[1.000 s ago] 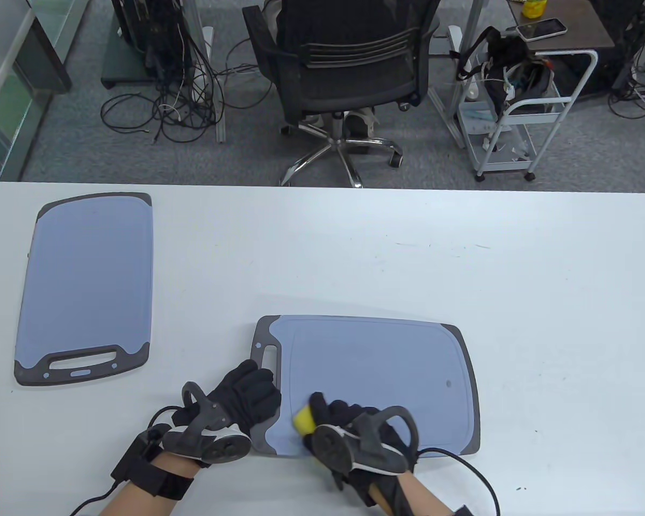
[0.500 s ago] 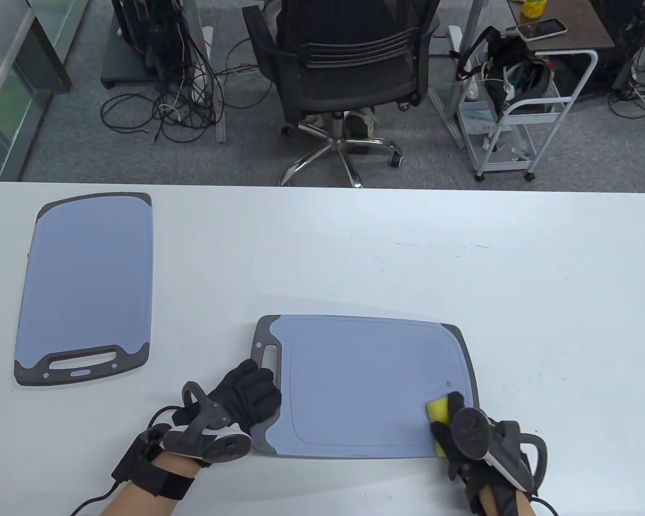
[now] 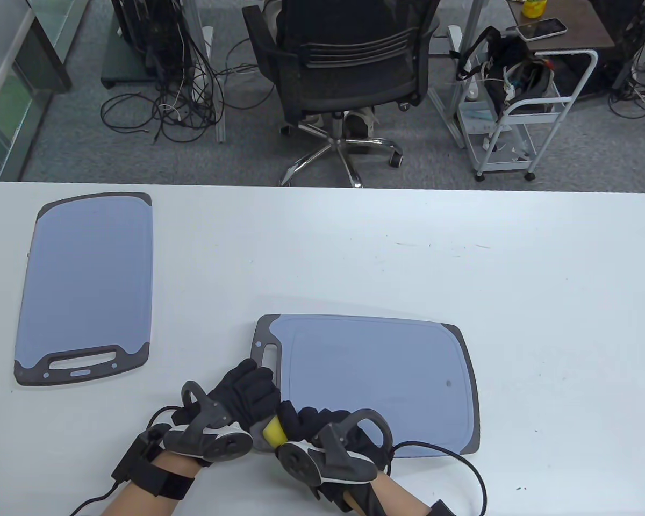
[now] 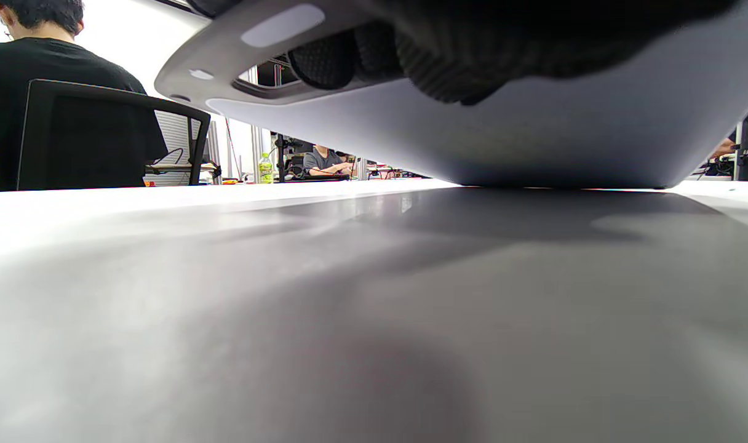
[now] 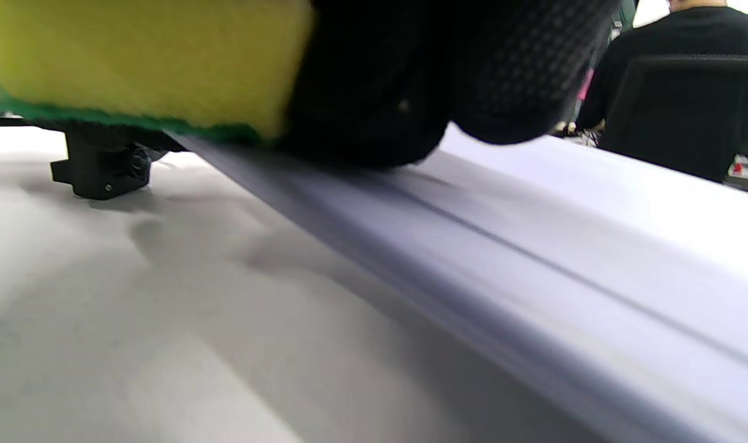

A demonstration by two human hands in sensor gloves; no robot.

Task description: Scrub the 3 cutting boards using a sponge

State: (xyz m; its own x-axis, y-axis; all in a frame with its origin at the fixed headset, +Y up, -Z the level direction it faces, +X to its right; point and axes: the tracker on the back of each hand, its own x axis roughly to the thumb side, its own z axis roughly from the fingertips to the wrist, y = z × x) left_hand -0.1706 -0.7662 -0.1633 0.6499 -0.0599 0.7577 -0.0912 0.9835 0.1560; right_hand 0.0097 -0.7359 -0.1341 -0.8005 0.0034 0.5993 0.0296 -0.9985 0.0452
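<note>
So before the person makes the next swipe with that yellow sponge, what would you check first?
1. Sponge gripped by the right hand: ok, fingers curl round it.
2. Sponge on the near cutting board: ok, at its near-left corner.
3. Left hand steadying that board by its handle end: ok.
4. Board flat on the table: cannot tell; the left wrist view suggests the handle end is lifted.
5. Far-left cutting board out of the way: ok.
6. Third board: not ok, only two show.

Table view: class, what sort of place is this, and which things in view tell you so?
Probably an office or lab workspace, not a kitchen: a swivel office chair on grey carpet, tangled cables beside equipment, and a wheeled cart behind the white table.
</note>
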